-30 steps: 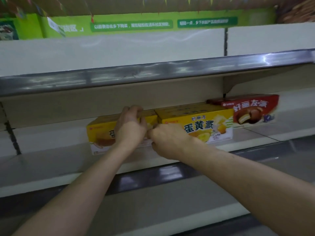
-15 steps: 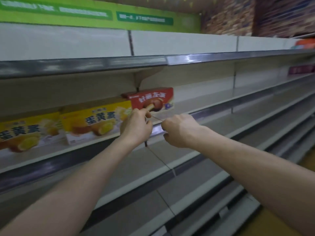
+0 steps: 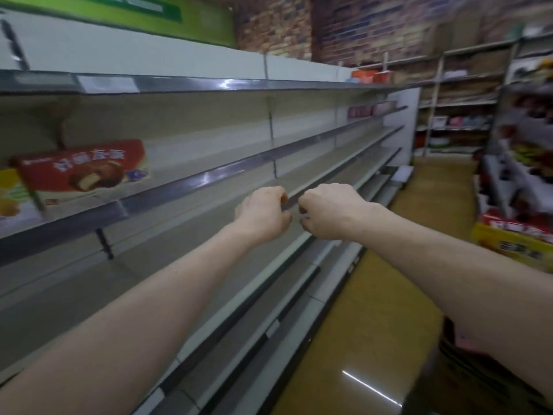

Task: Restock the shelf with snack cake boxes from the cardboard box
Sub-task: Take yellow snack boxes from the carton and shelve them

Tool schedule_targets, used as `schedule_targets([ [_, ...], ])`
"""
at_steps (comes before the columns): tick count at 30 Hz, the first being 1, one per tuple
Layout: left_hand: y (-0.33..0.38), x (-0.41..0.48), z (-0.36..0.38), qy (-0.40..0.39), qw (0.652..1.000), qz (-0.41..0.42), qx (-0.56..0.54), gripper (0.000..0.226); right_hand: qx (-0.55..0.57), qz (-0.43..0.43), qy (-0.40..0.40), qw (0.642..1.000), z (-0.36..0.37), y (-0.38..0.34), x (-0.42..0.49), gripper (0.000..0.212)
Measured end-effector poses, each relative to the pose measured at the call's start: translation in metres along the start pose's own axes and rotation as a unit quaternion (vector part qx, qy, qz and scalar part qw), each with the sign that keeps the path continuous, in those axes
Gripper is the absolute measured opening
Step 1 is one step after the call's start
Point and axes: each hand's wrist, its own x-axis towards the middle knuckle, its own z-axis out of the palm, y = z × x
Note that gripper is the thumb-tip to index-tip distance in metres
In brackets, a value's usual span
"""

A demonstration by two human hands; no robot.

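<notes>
Both arms stretched forward in mid-air beside the shelf [image 3: 209, 178]. Left hand [image 3: 263, 215] and right hand [image 3: 329, 212] side by side, just apart, fingers of each curled into a loose fist, nothing held. Far left on the shelf: red box [image 3: 83, 169], standing on its long edge, white lettering across the top, picture of a chocolate-coated cake cut open to a pale filling. Just left of it, touching, a yellow box [image 3: 10, 190], mostly cut off by the frame edge. At right, across the aisle, a yellow carton [image 3: 514, 244] with red boxes showing at its top, blurred.
</notes>
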Motion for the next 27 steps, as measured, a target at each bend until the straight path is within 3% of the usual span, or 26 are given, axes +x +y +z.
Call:
schedule_targets([
  [11, 0.128, 0.062, 0.083, -0.073, 0.988, 0.139, -0.012, 0.036, -0.04, 0.157, -0.074, 0.984, 0.043, 0.141, -0.048, 0.022],
  [27, 0.259, 0.184, 0.197, -0.178, 0.943, 0.277, -0.041, 0.045, -0.042, 0.295, -0.136, 0.945, 0.092, 0.305, -0.042, 0.029],
])
